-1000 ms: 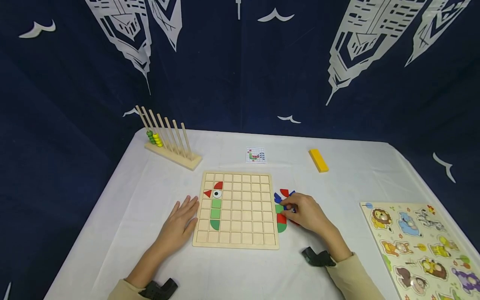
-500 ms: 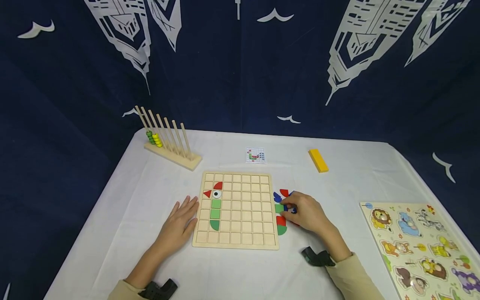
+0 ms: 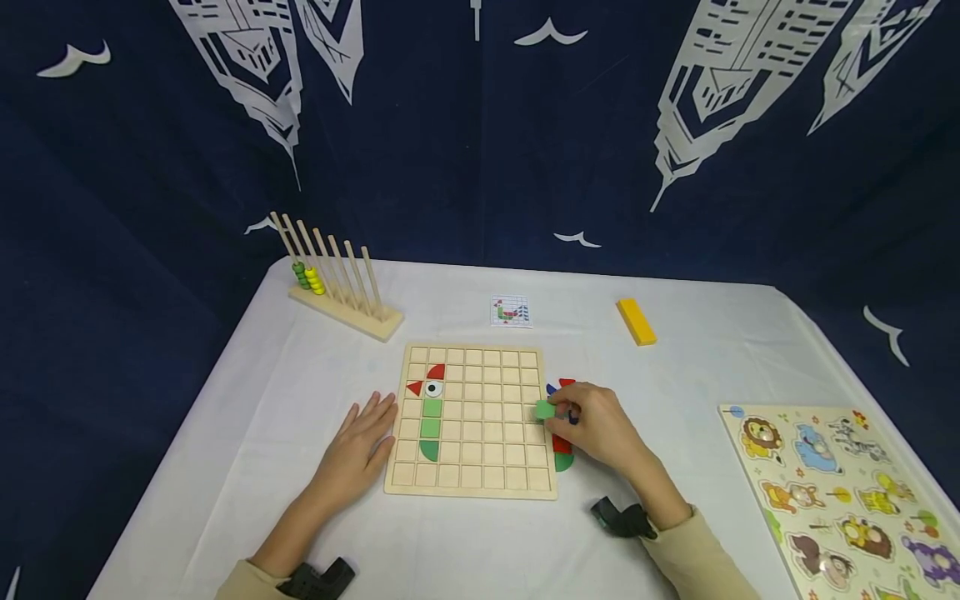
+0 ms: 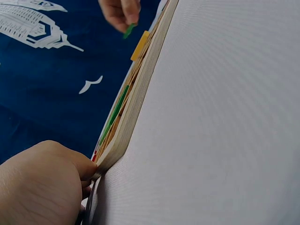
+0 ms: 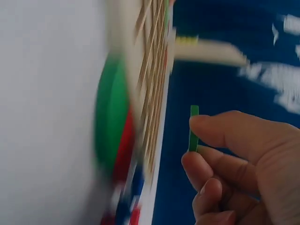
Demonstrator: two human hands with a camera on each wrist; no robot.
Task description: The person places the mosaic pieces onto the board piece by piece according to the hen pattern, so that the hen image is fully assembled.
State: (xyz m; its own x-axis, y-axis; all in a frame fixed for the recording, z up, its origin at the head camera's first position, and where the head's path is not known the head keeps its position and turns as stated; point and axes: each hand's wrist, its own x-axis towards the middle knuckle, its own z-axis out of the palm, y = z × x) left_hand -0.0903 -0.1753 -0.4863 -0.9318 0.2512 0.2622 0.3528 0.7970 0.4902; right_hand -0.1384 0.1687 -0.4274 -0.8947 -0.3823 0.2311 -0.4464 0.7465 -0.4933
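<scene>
Now lifting green tile (image 3: 545,409), rt hand (image 3: 596,427)

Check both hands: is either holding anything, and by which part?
The right hand pinches a green square tile by its edges, thumb and fingertip. The left hand holds nothing, resting flat against the wooden grid board.

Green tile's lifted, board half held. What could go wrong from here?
1. The right hand pinches the green square tile only at its edge, so it may slip and drop onto the grid board.
2. The left hand only rests against the board's left edge; a push while seating could shift it.
3. The right forearm hangs over the loose pieces and might scatter them.
</scene>
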